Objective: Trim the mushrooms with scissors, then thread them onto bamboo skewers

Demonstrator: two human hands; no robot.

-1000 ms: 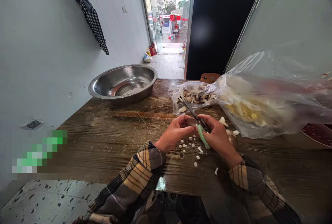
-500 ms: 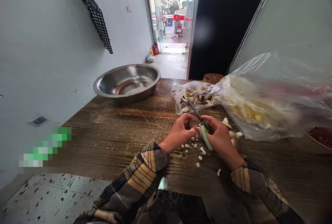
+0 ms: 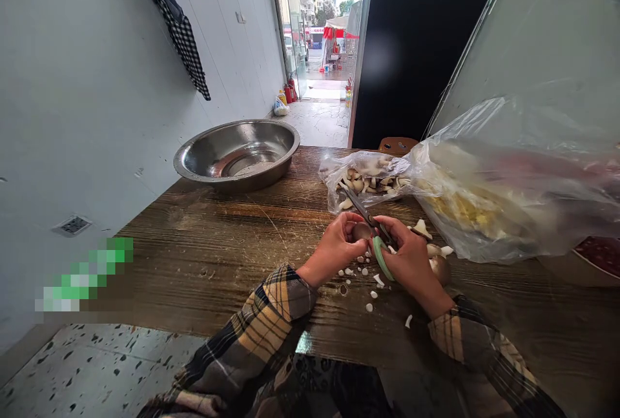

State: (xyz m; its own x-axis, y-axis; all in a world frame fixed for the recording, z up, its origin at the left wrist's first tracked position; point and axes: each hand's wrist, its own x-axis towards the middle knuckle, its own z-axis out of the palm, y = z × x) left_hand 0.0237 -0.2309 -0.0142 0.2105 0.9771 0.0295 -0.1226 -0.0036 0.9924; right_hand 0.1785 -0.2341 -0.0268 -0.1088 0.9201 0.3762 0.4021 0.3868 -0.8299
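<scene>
Scissors (image 3: 359,203) swung slightly left since the earlier frame. Right hand (image 3: 411,263): fingers clamped on their green handle. Left hand (image 3: 334,250): fingers pinched together on a brown mushroom (image 3: 362,232), just left of the handle. Done, by my reading: several cuts, judging by white stem pieces (image 3: 378,280) scattered on the near table (image 3: 232,263). Left: this mushroom, plus those in the far clear bag (image 3: 334,169). Loose mushrooms (image 3: 440,269), right of the right hand: trimmed or untrimmed, cannot tell.

On the table (image 3: 227,263) before me, a basin (image 3: 261,179) stands left, the mushroom bag (image 3: 372,163) lies beyond my left hand (image 3: 335,247), a larger bag (image 3: 504,211) right of it; stem pieces (image 3: 369,307) lie nearer me.
</scene>
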